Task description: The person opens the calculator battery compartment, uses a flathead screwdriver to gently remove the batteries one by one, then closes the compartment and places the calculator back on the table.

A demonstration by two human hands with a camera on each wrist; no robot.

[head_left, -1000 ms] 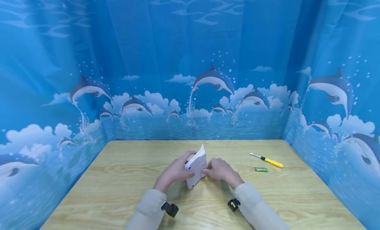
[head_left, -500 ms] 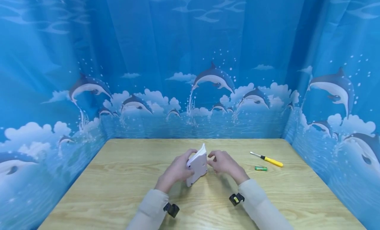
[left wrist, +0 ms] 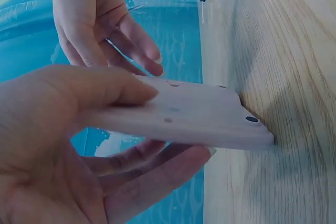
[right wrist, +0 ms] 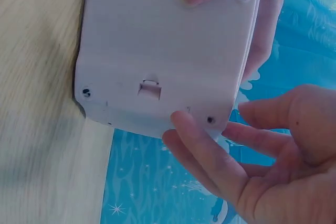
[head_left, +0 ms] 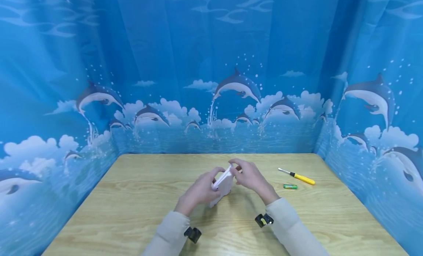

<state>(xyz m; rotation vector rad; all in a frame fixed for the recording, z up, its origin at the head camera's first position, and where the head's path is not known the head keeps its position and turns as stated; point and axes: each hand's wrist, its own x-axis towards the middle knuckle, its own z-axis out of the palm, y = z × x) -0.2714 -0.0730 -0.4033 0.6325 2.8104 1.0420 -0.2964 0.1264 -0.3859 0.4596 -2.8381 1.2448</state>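
Observation:
A flat, pale pink plastic device (head_left: 225, 186), shaped like a desk calculator, stands tilted on its edge on the table; its front face is hidden. My left hand (head_left: 200, 192) grips it, thumb on the back and fingers on the other side. Round dark feet, a small sticker and a square recess (right wrist: 150, 91) show on the back (right wrist: 163, 40) in the right wrist view. At the upper right corner is my right hand (head_left: 249, 177), fingers loosely extended and spread around the edge. Its fingertips (right wrist: 184, 121) overlap the back near a corner hole; firm contact is unclear.
On the wooden table (head_left: 148, 186), a yellow-handled screwdriver (head_left: 302, 178) lies to the right, with a green battery (head_left: 290, 186) just nearer. A blue dolphin-print curtain (head_left: 185, 65) encloses the back and sides.
My right hand has moved from the device's lower right side up to its top corner. The device has tipped, so its back shows more narrowly and its top edge more.

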